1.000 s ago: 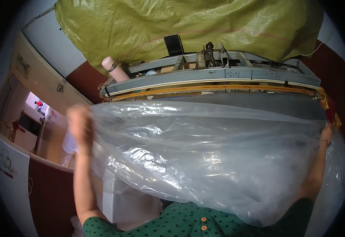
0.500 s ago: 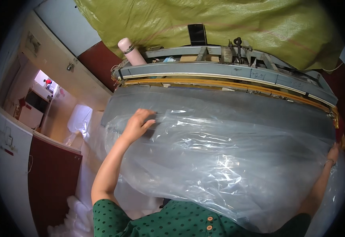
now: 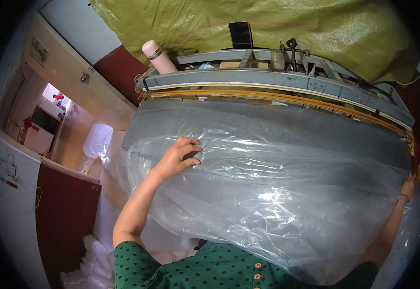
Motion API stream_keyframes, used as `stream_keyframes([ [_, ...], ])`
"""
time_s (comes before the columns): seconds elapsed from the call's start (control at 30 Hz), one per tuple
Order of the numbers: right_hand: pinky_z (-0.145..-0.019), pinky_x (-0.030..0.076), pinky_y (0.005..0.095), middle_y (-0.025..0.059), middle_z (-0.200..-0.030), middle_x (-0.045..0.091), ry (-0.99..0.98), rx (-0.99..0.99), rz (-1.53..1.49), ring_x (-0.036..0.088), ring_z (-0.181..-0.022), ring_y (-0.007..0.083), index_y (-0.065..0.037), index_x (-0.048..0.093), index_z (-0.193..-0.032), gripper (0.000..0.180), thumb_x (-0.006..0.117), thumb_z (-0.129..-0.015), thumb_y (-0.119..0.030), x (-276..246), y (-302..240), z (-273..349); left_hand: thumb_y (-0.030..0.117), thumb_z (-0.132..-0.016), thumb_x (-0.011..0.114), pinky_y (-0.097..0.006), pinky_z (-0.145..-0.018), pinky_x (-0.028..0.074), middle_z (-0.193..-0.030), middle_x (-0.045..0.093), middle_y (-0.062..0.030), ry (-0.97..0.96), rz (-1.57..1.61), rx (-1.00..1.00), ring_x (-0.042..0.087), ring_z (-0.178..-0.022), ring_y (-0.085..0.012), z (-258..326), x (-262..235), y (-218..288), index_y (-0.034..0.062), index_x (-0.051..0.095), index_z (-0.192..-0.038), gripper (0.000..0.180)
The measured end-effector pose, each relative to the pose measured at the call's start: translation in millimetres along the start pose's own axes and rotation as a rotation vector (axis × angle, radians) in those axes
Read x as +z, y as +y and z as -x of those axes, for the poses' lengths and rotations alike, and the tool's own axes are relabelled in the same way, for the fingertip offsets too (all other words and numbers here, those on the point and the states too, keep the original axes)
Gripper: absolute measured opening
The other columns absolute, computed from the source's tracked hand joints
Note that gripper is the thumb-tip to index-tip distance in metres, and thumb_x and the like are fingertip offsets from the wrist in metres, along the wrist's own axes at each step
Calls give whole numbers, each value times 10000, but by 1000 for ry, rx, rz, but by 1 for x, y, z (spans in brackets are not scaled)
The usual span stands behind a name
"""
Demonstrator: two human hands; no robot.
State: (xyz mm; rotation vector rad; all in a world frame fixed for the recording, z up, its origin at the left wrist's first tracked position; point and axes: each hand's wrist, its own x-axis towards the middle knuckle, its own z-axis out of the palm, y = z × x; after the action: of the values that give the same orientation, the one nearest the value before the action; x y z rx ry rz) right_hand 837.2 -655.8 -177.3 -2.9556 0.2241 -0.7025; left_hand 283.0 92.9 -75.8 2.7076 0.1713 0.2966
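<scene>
A wide sheet of clear, wrinkled plastic film (image 3: 267, 212) covers most of a grey work surface (image 3: 316, 125) and hangs over its near edge. My left hand (image 3: 181, 156) is over the left part of the film, fingers curved and thumb apart, with nothing seen in its grasp. Whether its fingertips touch the film, I cannot tell. At the far right edge of the surface, my right hand (image 3: 407, 187) is closed on the film's edge; its fingers are small and partly hidden there.
Along the back runs a grey metal frame (image 3: 267, 77) with yellow strips (image 3: 267, 98). A pink flask (image 3: 158, 57) and a dark phone (image 3: 240, 35) stand behind it, before a yellow-green tarp (image 3: 316, 29). Bagged plastic (image 3: 96, 260) lies at the lower left, below a doorway.
My left hand has moved right and slightly nearer over the film. My right hand stays at the right edge. The film's creases have shifted a little.
</scene>
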Motion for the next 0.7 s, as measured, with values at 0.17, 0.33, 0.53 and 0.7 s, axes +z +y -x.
stream_keyframes([
  [0.17,-790,430,462,227,-1076,556,75,-45,-51,519,-980,413,-57,506,-1145,422,324,-936,-376,3,4,0,135,-741,653,-370,-827,426,-987,585,-57,43,-261,148,524,-952,-277,2,-2,4,48,588,-930,218],
  [0.33,-768,433,456,216,-1045,570,66,-56,0,529,-956,406,-57,525,-1095,398,340,-933,-371,2,15,-3,89,-788,580,-360,-726,458,-827,603,-80,467,652,-329,578,-779,-288,-19,1,-9,31,562,-868,100],
  [0.53,-718,440,421,194,-949,594,135,-69,-165,554,-873,372,-52,555,-991,366,386,-925,-370,15,14,-3,97,-785,578,-368,-656,451,-802,604,-106,390,-54,-304,576,-719,-314,-89,8,-32,33,582,-783,64],
  [0.7,-661,446,289,35,-880,616,8,142,-671,582,-777,165,-57,583,-965,350,488,-901,-388,22,80,-29,130,-757,625,-380,-681,444,-792,581,-96,450,-214,-261,538,-815,-294,-104,46,-47,43,589,-775,96],
])
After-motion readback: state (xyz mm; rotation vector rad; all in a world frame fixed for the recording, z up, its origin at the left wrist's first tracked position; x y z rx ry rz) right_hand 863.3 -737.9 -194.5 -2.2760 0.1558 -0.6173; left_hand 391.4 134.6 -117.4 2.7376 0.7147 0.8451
